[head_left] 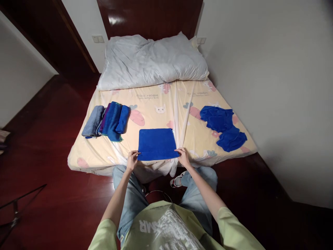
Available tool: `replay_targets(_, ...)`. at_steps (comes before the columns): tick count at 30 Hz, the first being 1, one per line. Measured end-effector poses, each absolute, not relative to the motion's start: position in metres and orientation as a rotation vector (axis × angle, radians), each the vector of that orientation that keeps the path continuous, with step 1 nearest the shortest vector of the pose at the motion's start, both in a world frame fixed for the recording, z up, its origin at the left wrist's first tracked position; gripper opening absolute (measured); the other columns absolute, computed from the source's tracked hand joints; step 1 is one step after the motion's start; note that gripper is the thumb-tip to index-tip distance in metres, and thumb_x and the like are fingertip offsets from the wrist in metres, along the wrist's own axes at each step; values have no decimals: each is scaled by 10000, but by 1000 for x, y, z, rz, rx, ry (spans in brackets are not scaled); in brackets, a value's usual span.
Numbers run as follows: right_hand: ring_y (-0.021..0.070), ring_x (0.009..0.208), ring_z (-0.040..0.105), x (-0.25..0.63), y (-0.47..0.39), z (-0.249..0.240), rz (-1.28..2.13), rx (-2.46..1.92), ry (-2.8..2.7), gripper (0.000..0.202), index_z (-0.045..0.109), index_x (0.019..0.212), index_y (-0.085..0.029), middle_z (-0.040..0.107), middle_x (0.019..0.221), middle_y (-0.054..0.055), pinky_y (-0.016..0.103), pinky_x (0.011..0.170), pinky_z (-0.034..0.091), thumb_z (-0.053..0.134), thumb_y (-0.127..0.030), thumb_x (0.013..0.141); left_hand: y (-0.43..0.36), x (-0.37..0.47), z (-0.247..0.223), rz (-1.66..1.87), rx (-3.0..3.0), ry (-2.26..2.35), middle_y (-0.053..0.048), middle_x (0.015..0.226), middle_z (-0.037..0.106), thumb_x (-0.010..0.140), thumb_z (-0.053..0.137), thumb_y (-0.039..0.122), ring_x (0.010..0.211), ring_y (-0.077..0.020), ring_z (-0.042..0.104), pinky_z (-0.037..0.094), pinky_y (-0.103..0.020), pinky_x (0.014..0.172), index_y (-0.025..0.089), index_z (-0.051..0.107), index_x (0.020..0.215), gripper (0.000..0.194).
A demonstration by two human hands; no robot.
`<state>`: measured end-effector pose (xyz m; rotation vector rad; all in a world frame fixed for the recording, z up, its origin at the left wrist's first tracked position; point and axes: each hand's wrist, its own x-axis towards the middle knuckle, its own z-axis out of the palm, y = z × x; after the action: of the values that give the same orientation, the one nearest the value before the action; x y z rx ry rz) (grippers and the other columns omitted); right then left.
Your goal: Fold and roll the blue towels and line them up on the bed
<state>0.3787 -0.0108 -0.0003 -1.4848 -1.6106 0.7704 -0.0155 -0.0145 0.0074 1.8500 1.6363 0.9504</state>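
A blue towel lies flat as a rectangle near the front edge of the bed. At its near left corner my left hand pinches the edge between thumb and fingers. My right hand grips the near right corner in the same way. Left of it are rolled or folded towels: a grey one, a blue one with green edging and a smaller blue one, with a strip of purple cloth between. Crumpled blue cloths lie in a heap on the right.
The bed has a yellow sheet printed with rabbits and carrots. A bunched white quilt lies against the dark headboard. A wall stands close on the right. Black metal legs stand on the floor at lower left.
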Motion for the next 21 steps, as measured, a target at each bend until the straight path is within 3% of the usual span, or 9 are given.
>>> replay_targets(6, 235, 880, 616, 382, 0, 8, 839, -1517, -1562, 277, 774, 942, -199, 646, 963, 93, 381, 802, 541, 594, -167, 734, -3, -15, 1, 1017, 1708, 1617, -110, 1083, 579, 873, 557, 365, 1070, -242, 594, 530, -414, 950, 207, 741, 1044, 297)
replay_targets(9, 212, 773, 573, 382, 5, 7, 826, -1542, -1521, 140, 722, 802, -182, 628, 859, 74, 346, 726, 512, 633, -279, 755, 2, -14, -1, 1029, 1649, 1669, -101, 1005, 588, 835, 604, 427, 991, -245, 602, 535, -403, 888, 183, 736, 967, 307)
replay_targets(12, 181, 665, 498, 382, 9, 5, 804, -1574, -1489, 313, 612, 650, -193, 557, 737, 38, 317, 646, 461, 630, -470, 797, 5, -12, -1, 1063, 1552, 1738, -88, 933, 584, 821, 617, 480, 911, -239, 605, 530, -389, 836, 174, 707, 872, 323)
replay_targets(15, 177, 667, 484, 382, 12, 4, 793, -1582, -1472, 454, 567, 629, -207, 524, 703, 20, 310, 657, 440, 578, -617, 823, 6, -9, 0, 1082, 1500, 1762, -77, 908, 585, 834, 605, 505, 905, -234, 600, 516, -381, 843, 185, 690, 840, 331)
replay_targets(21, 184, 690, 504, 381, 12, 6, 802, -1584, -1455, 532, 555, 617, -215, 511, 686, 11, 311, 687, 431, 512, -687, 858, 5, -9, 2, 1100, 1473, 1753, -66, 873, 589, 848, 588, 531, 879, -221, 593, 502, -375, 853, 198, 687, 778, 354)
